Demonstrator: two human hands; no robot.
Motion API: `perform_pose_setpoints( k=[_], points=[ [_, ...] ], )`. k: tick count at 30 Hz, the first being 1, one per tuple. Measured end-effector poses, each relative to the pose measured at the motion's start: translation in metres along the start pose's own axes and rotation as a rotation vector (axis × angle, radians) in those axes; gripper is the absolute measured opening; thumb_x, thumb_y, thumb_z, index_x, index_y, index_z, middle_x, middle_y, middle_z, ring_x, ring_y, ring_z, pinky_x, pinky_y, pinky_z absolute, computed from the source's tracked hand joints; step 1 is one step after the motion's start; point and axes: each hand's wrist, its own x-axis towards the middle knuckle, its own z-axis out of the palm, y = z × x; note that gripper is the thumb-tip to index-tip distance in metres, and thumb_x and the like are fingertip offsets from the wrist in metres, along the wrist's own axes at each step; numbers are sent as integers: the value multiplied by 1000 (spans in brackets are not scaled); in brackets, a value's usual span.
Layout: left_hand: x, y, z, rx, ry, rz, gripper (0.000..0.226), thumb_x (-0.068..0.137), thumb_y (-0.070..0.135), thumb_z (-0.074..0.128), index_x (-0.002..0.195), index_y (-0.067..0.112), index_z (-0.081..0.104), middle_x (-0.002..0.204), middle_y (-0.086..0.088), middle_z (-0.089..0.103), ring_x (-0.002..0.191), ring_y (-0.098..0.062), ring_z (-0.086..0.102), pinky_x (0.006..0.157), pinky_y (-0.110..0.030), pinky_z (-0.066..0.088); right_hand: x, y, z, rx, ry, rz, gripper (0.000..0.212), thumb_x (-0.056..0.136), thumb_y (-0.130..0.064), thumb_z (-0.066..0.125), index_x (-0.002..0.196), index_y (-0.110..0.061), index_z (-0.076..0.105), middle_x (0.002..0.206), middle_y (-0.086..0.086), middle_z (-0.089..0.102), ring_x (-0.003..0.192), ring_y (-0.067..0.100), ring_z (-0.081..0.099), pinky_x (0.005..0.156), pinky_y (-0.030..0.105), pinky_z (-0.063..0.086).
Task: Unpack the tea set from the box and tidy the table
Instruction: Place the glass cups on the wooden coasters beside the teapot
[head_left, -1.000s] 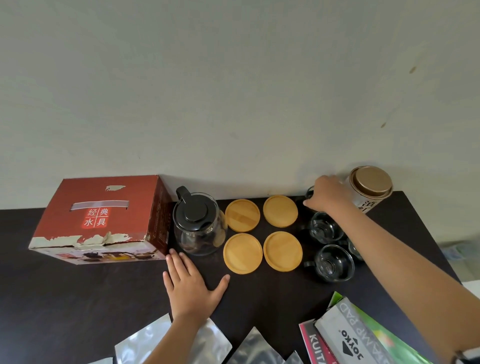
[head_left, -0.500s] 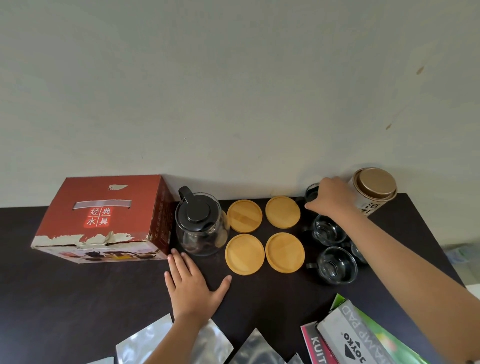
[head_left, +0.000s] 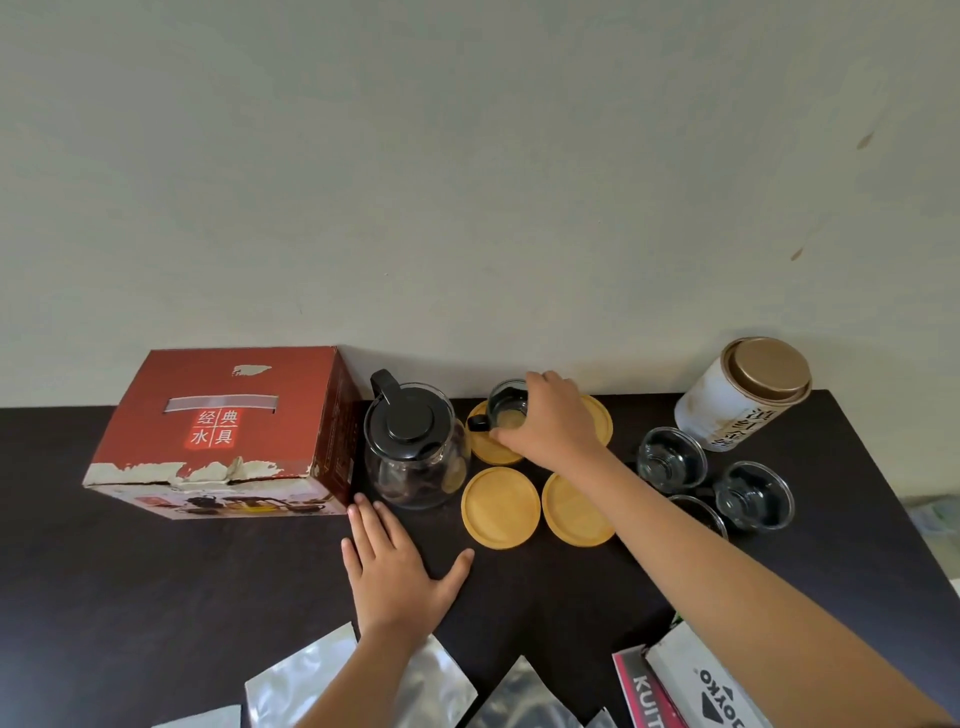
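Note:
My right hand (head_left: 550, 421) grips a small glass cup (head_left: 505, 410) with a black handle, set on or just over the back-left wooden coaster (head_left: 493, 451). Three more round wooden coasters lie around it, one (head_left: 501, 507) in front, one (head_left: 575, 512) front right, one (head_left: 597, 423) partly under my hand. A glass teapot (head_left: 413, 447) with a black lid stands left of them. The red tea set box (head_left: 223, 431) lies at the far left. Three glass cups remain at the right, one (head_left: 671, 459), one (head_left: 753, 495), one (head_left: 698, 512) behind my forearm. My left hand (head_left: 397, 569) rests flat on the dark table (head_left: 156, 582).
A white tea canister (head_left: 743, 395) with a gold lid stands at the back right against the wall. Silver foil pouches (head_left: 311, 675) lie along the front edge. Printed packets (head_left: 691, 686) sit at the front right. The table's right edge runs past the cups.
My right hand has carried one glass cup from the group by the canister leftward to the back-left coaster. My left hand has stayed flat on the table.

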Motion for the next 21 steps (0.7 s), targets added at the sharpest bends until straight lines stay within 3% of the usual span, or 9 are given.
perform_pose_setpoints(
  k=[9,15,21],
  points=[
    [1,-1,2,-13,3,4,124,65,88,33,143,-9,27,154,-25,18,144,-35,12,111,-51,24,3,-1,19,28,12,31,71,75,-60,70,123,-10,52,118,6,56,112,24,48,80,30,45],
    [1,-1,2,-3,-1,0,125,65,88,33,143,-9,27,153,-25,19,144,-35,13,110,-51,25,-7,4,24,68,56,18,81,76,-65,64,134,-11,45,129,6,51,122,24,43,88,32,47],
    [1,0,2,7,-12,-4,126,65,90,27,144,-8,23,155,-24,15,145,-35,9,112,-51,22,-30,31,14,45,68,67,72,83,-49,66,138,-11,40,136,8,46,127,27,39,92,37,45]
  ],
)
